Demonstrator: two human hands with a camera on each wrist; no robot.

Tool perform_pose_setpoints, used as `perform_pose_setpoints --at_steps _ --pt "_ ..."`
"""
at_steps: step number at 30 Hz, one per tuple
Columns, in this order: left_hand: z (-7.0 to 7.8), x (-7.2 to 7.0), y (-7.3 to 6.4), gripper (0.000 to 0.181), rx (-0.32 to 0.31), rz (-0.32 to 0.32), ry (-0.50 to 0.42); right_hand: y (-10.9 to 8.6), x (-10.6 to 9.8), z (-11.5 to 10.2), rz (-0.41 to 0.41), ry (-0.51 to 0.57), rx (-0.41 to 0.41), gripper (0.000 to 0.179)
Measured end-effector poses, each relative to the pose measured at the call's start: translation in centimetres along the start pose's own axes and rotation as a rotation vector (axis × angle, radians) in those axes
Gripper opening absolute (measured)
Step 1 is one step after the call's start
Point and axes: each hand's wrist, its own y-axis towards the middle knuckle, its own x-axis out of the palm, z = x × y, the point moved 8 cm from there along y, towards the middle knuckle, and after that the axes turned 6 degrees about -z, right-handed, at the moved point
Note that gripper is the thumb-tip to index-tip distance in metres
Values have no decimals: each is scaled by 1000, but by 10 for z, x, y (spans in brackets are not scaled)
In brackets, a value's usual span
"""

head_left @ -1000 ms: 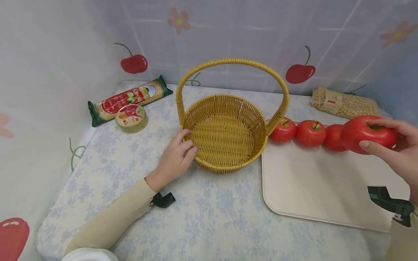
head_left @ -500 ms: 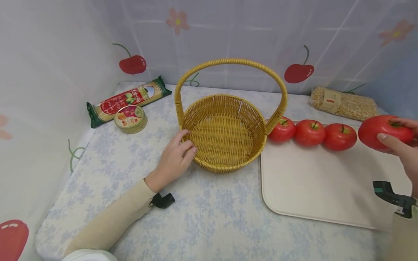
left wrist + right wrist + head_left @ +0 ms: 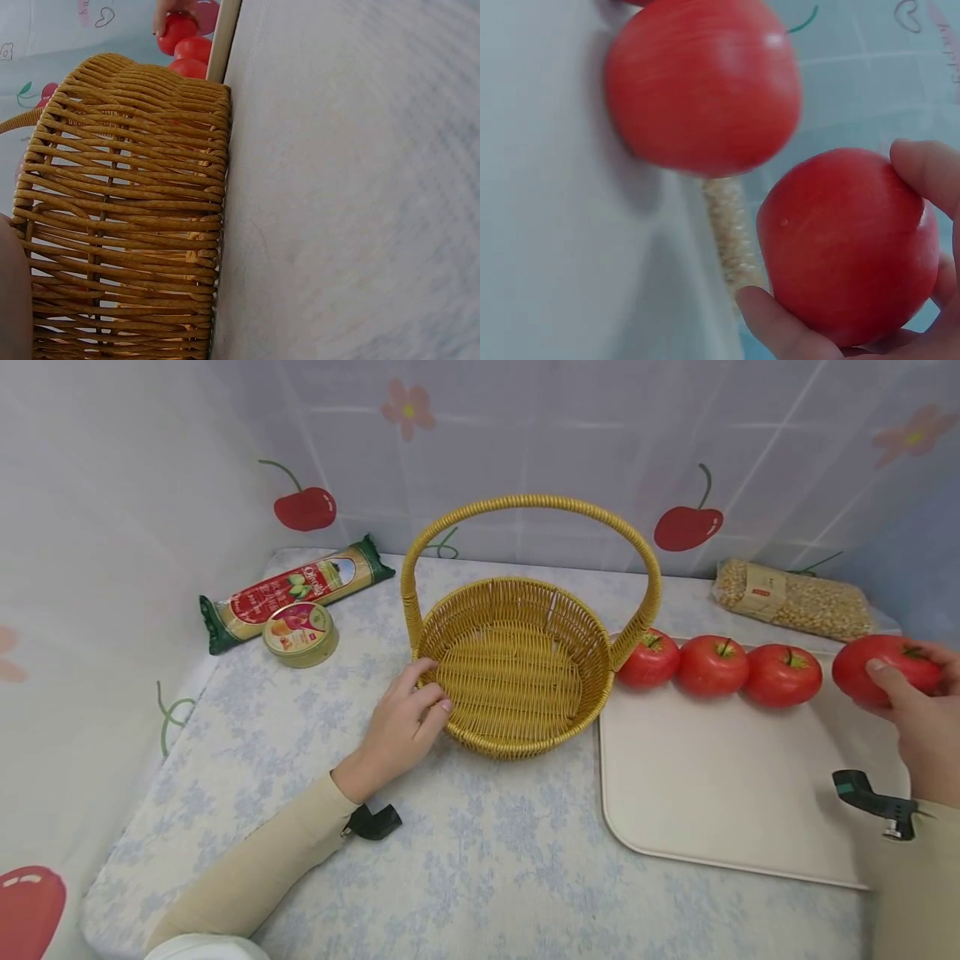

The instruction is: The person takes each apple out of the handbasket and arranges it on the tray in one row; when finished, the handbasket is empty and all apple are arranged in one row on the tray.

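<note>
A golden wicker basket [image 3: 517, 747] with a tall arched handle stands mid-table with nothing inside. At its left rim my left hand [image 3: 397, 731] grips the edge, fingers bent over it; the left wrist view shows the woven wall [image 3: 127, 217] up close. On the right, my right hand [image 3: 926, 727] holds a red apple [image 3: 877, 667] between thumb and fingers, raised above the beige tray [image 3: 735, 785]. Three more apples sit in a row along the tray's back: one [image 3: 647, 662] beside the handle's foot, a middle one [image 3: 712, 667] and a right one [image 3: 782, 675].
Behind the tray lies a clear bag of pale grains [image 3: 795, 600]. At the back left are a pasta packet [image 3: 300, 589] and a round tin [image 3: 300, 635] in front of it. A printed curtain [image 3: 525, 443] hangs behind the table. Something white [image 3: 206, 947] shows at the bottom left.
My right hand has carried its apple rightward, away from the row, then lowered it slightly; the row's right apple is now fully uncovered. My left hand and the basket have stayed put.
</note>
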Motion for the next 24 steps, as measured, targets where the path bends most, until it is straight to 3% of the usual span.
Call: perform_pose_setpoints --at_steps 4,24 --pt "0 0 0 23 4 3 5 6 5 15 -33 -94 71 61" --pt "0 0 0 25 11 6 5 15 14 26 -22 -208 55 60"
